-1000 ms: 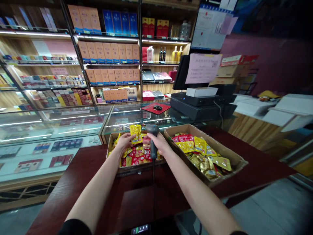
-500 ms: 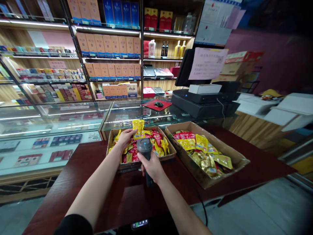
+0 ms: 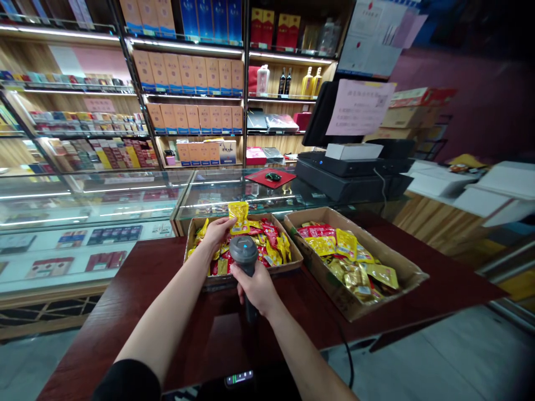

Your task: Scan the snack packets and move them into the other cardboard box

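Observation:
Between its thumb and fingers, my left hand [image 3: 219, 231] pinches a yellow snack packet [image 3: 239, 216], upright above the far part of the left cardboard box [image 3: 295, 265]. That box is filled with red and yellow packets. My right hand [image 3: 259, 287] is wrapped round the handle of a dark grey barcode scanner [image 3: 244, 252], in front of the box. The scanner's head points away from me, toward the packet. To the right stands a second cardboard box [image 3: 401, 273], holding red, yellow and gold packets.
Both boxes rest on a dark red wooden table [image 3: 167, 267]. Behind it is a glass display counter [image 3: 217, 192] with a mouse [image 3: 273, 176] on a red pad. A monitor [image 3: 320, 114] stands at the right back. A black cable [image 3: 349, 356] hangs over the table's front edge.
The barcode scanner in my right hand has shifted slightly left. My left hand still holds the yellow packet, at nearly the same place. The view has moved a little.

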`<state>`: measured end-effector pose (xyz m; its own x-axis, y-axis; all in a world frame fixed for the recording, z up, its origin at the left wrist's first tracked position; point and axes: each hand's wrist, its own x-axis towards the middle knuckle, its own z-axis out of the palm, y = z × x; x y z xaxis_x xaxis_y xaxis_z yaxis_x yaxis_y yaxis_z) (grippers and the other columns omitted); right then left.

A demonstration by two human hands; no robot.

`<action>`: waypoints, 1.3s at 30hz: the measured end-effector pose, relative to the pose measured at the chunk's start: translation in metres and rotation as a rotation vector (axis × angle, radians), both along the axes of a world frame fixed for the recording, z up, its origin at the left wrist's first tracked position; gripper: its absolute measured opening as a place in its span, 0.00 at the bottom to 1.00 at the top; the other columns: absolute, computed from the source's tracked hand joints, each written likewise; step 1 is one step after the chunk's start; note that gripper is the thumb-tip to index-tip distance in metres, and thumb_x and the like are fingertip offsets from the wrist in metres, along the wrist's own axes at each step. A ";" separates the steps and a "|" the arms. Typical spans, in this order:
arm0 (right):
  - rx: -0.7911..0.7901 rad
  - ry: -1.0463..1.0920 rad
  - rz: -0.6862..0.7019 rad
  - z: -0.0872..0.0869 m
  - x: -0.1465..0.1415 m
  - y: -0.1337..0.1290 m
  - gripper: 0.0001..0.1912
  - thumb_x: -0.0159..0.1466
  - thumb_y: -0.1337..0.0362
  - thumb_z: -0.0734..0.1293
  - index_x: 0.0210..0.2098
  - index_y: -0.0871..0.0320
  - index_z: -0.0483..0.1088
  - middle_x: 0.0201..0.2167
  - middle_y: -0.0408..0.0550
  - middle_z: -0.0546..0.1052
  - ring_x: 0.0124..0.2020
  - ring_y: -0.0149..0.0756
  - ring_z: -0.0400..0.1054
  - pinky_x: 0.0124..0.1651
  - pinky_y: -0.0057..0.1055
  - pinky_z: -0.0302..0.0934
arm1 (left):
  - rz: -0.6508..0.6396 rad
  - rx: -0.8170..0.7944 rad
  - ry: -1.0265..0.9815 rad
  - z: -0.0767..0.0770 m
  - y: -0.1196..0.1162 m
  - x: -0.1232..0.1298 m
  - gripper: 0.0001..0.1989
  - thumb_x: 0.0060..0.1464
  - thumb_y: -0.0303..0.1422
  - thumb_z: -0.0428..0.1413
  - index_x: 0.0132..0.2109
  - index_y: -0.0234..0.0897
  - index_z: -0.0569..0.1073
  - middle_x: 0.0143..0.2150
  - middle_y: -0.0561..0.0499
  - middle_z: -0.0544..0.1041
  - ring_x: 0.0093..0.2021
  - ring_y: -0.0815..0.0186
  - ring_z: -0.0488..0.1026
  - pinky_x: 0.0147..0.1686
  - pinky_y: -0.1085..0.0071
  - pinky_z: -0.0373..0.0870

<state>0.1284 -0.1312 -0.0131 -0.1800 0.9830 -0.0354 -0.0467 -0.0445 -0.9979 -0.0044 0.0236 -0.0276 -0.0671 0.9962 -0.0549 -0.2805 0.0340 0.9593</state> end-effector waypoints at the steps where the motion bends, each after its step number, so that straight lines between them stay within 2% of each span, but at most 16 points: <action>1: 0.000 0.009 -0.006 0.000 0.000 0.000 0.13 0.56 0.53 0.66 0.28 0.56 0.64 0.09 0.36 0.63 0.08 0.28 0.56 0.11 0.24 0.51 | -0.020 -0.004 -0.031 0.001 0.000 0.001 0.18 0.35 0.36 0.68 0.34 0.31 0.76 0.26 0.49 0.76 0.25 0.68 0.73 0.26 0.73 0.70; 5: -0.016 0.030 -0.007 -0.001 0.000 0.000 0.14 0.56 0.52 0.66 0.31 0.56 0.64 0.09 0.35 0.63 0.08 0.28 0.55 0.11 0.23 0.52 | -0.059 -0.021 -0.104 0.002 -0.002 0.001 0.18 0.33 0.35 0.69 0.33 0.31 0.75 0.28 0.49 0.77 0.26 0.67 0.74 0.27 0.72 0.71; 12: 0.014 0.015 -0.015 -0.001 0.000 0.000 0.16 0.56 0.51 0.66 0.30 0.57 0.64 0.09 0.36 0.64 0.08 0.28 0.56 0.11 0.23 0.52 | -0.022 -0.029 -0.034 -0.002 -0.001 -0.001 0.20 0.34 0.37 0.69 0.35 0.31 0.76 0.27 0.49 0.77 0.24 0.69 0.73 0.24 0.75 0.68; 16: 0.009 0.007 -0.019 -0.001 0.001 0.000 0.15 0.56 0.51 0.66 0.29 0.57 0.64 0.09 0.35 0.63 0.08 0.28 0.56 0.11 0.23 0.53 | -0.021 -0.045 -0.060 0.002 -0.003 0.001 0.19 0.33 0.35 0.69 0.34 0.31 0.76 0.28 0.48 0.77 0.25 0.68 0.74 0.24 0.74 0.69; 21: 0.007 0.005 -0.021 -0.003 0.000 0.000 0.15 0.56 0.51 0.66 0.28 0.57 0.64 0.08 0.35 0.63 0.08 0.28 0.56 0.10 0.23 0.52 | -0.044 -0.053 -0.113 0.007 -0.005 0.001 0.15 0.37 0.33 0.68 0.34 0.30 0.76 0.30 0.44 0.79 0.27 0.66 0.75 0.26 0.73 0.71; 26: 0.001 0.026 -0.028 -0.006 0.003 0.002 0.15 0.56 0.52 0.66 0.32 0.58 0.66 0.09 0.35 0.64 0.08 0.28 0.56 0.12 0.23 0.52 | -0.041 -0.047 -0.079 0.001 -0.003 0.000 0.17 0.35 0.35 0.69 0.34 0.31 0.76 0.27 0.49 0.77 0.22 0.71 0.71 0.22 0.76 0.68; 28: 0.031 0.034 -0.088 -0.002 0.009 0.009 0.14 0.55 0.55 0.67 0.34 0.59 0.68 0.15 0.39 0.70 0.13 0.29 0.61 0.16 0.24 0.58 | -0.035 -0.048 -0.068 0.000 -0.001 -0.001 0.18 0.35 0.35 0.69 0.34 0.31 0.76 0.26 0.50 0.76 0.21 0.73 0.70 0.20 0.78 0.66; 30: 0.087 0.026 -0.194 0.006 0.017 0.022 0.12 0.52 0.60 0.69 0.35 0.59 0.71 0.24 0.43 0.76 0.23 0.31 0.68 0.26 0.25 0.63 | -0.035 -0.053 -0.062 0.000 -0.001 0.000 0.18 0.35 0.36 0.69 0.34 0.31 0.76 0.28 0.49 0.77 0.22 0.72 0.71 0.21 0.78 0.67; 32: 0.098 0.033 -0.281 0.017 0.026 0.041 0.11 0.50 0.64 0.69 0.34 0.59 0.74 0.28 0.43 0.77 0.30 0.32 0.70 0.34 0.26 0.64 | -0.043 -0.063 -0.059 0.001 -0.003 0.000 0.19 0.35 0.35 0.69 0.35 0.30 0.76 0.29 0.48 0.77 0.24 0.71 0.73 0.22 0.77 0.69; 34: 0.049 0.150 -0.279 0.027 0.034 0.064 0.13 0.49 0.65 0.68 0.35 0.58 0.75 0.31 0.42 0.78 0.34 0.33 0.70 0.37 0.26 0.64 | -0.057 -0.089 -0.038 0.002 -0.007 0.001 0.19 0.36 0.35 0.69 0.36 0.30 0.76 0.29 0.47 0.78 0.24 0.70 0.74 0.22 0.77 0.70; 36: -0.003 0.251 -0.260 0.034 0.040 0.084 0.12 0.48 0.67 0.69 0.34 0.58 0.75 0.28 0.41 0.77 0.33 0.31 0.70 0.37 0.24 0.63 | -0.080 -0.123 -0.001 0.002 -0.012 0.003 0.18 0.39 0.35 0.68 0.38 0.31 0.76 0.31 0.47 0.78 0.25 0.69 0.74 0.21 0.77 0.69; 39: -0.134 0.327 -0.164 0.038 0.050 0.105 0.09 0.48 0.68 0.68 0.30 0.60 0.74 0.19 0.40 0.72 0.24 0.29 0.66 0.30 0.24 0.62 | -0.154 -0.155 0.027 0.003 -0.020 0.008 0.14 0.43 0.32 0.66 0.38 0.30 0.76 0.34 0.45 0.79 0.28 0.67 0.76 0.22 0.76 0.72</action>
<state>0.1782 -0.0261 0.0245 -0.0440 0.9902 -0.1323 -0.3785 -0.1391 -0.9151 0.0033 0.0039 -0.0244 0.0822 0.9747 -0.2081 -0.2344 0.2218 0.9465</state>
